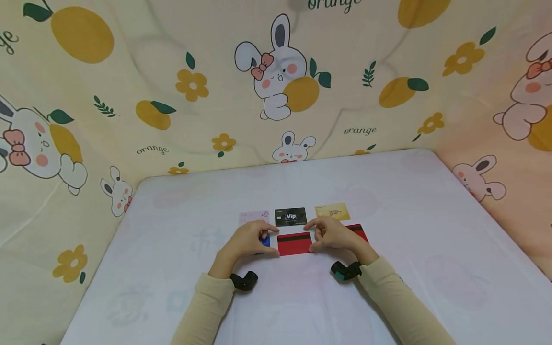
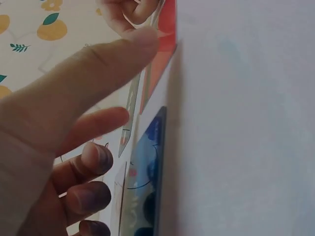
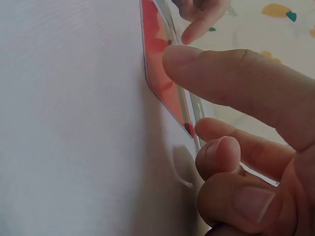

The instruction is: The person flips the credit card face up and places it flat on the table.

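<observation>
A red card (image 1: pixel 294 244) with a dark stripe along its upper part lies flat on the white table, between the two hands. My left hand (image 1: pixel 250 240) is at its left side, thumb by the lower left corner and index finger by the upper left. Beneath that hand a blue card (image 2: pixel 143 177) is partly covered. On the other side my right hand (image 1: pixel 332 234) has its thumb at the lower right corner and its index finger above the upper right; its other fingers are curled. Whether the fingertips touch the card I cannot tell exactly.
Behind lie a pale pink card (image 1: pixel 254 216), a black Vip card (image 1: pixel 291 217) and a gold card (image 1: pixel 333 212). Another red card (image 1: pixel 359 232) is half hidden by my right hand. A patterned cloth (image 1: pixel 336 43) hangs behind the white table (image 1: pixel 297 311).
</observation>
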Available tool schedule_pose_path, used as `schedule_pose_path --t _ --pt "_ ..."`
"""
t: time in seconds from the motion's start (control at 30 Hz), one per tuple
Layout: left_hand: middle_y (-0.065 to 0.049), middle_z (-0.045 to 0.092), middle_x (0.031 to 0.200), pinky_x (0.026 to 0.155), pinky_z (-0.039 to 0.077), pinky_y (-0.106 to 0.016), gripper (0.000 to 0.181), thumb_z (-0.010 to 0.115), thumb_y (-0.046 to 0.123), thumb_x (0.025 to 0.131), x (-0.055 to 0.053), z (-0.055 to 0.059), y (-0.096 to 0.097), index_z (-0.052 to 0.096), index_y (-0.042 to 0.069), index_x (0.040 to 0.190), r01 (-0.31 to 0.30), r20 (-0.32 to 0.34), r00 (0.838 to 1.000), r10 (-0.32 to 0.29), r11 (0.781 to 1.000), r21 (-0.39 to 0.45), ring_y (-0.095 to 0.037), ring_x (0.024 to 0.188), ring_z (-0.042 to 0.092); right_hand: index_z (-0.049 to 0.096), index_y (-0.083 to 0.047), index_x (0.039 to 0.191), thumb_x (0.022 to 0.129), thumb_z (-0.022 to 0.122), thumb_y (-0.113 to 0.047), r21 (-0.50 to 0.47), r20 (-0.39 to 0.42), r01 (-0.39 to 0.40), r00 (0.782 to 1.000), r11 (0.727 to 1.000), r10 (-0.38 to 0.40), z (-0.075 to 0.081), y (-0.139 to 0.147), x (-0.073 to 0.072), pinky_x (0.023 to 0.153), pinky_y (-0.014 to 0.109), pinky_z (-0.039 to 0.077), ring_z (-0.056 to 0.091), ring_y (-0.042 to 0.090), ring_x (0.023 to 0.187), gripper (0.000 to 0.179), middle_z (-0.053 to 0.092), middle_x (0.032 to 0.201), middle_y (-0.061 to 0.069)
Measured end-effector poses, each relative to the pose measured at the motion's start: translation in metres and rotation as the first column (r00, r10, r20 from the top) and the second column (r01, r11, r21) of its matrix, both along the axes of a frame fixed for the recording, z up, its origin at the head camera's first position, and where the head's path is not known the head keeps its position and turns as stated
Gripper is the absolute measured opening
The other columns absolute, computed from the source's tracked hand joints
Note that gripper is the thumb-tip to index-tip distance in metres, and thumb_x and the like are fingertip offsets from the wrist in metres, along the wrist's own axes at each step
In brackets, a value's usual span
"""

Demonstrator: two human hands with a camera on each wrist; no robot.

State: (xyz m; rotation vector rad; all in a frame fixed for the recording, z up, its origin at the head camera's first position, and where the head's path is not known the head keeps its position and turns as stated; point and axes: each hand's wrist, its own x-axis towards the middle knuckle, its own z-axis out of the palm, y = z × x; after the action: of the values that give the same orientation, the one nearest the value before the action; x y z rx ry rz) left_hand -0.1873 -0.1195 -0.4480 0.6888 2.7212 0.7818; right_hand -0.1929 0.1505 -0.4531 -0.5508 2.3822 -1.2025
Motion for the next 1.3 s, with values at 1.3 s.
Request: schedule_pose_path --t 1.3 --pt "0.004 0.047 0.080 0.068 0.034 -0.021 0.052 0.087 0.037 0.067 0.005 -0.004 0.014 0.070 0.016 0.111 0.032 -0.068 0.997 -0.034 0.999 -0.024 -0.009 0.081 0.043 0.052 0.002 0.107 0.067 0.083 -0.004 -0.023 0.001 -0.029 1.000 0.999 0.029 -0.004 -0.007 0.002 0.060 0.020 0.038 0.041 0.007 0.056 0.051 0.042 0.059 -0.005"
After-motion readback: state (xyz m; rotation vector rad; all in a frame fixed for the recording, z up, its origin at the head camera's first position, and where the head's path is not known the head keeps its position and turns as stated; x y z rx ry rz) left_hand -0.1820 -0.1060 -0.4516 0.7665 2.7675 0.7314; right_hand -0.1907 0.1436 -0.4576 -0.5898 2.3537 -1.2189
